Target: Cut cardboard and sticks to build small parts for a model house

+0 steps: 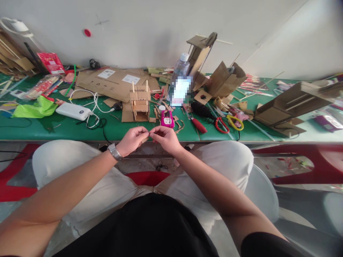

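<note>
My left hand (132, 140), with a metal watch (115, 151) on its wrist, and my right hand (166, 139) meet at the table's front edge. Thumb and fingers of each are pinched together, the tips almost touching. Whatever small thing lies between them is mostly covered by the fingers. Just beyond stands a small cardboard frame (140, 96) with wooden sticks rising from its top. A pink item with a cartoon face (167, 119) lies right behind my right hand, among cardboard scraps (179, 126).
On the green table (40, 130) lie a white power bank (73, 111) with cables, a large cardboard sheet (112, 84), a red-handled screwdriver (198, 125) and scissors (222, 125). A bottle (180, 67) and tall cardboard models (226, 80) stand behind; another (292, 103) is at right.
</note>
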Motion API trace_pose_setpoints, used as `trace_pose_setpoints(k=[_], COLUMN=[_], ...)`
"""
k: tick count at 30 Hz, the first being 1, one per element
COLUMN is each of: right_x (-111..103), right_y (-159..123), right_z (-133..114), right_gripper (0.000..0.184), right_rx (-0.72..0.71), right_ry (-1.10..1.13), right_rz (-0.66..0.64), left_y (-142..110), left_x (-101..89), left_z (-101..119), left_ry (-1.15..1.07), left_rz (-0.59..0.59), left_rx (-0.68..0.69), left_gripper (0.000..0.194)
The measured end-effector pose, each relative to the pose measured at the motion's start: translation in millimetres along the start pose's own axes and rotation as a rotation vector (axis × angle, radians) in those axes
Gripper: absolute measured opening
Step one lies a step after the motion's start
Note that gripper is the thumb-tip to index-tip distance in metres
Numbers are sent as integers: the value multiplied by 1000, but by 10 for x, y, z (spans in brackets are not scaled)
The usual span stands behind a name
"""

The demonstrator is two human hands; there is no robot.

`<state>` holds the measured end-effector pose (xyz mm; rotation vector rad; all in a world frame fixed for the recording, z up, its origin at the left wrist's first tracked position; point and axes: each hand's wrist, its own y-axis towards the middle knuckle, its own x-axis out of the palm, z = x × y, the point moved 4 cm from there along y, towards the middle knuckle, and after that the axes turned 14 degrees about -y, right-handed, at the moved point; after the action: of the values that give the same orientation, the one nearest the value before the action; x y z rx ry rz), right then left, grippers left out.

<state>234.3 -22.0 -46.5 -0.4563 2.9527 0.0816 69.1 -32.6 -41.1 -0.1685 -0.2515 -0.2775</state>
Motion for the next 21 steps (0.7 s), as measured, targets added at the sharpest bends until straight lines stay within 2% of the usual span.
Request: trace_pose_setpoints(k=[21], right_x=[-44], right_y=[9], right_z=[-28], right_gripper=[37], right_rx=[-1], right_ry=[27], right_rz=[45], left_y=[8], left_x=[-23], left_z=[44], left_ry=[-50], left_rz=[66], left_rx=[-2], left_gripper=[32])
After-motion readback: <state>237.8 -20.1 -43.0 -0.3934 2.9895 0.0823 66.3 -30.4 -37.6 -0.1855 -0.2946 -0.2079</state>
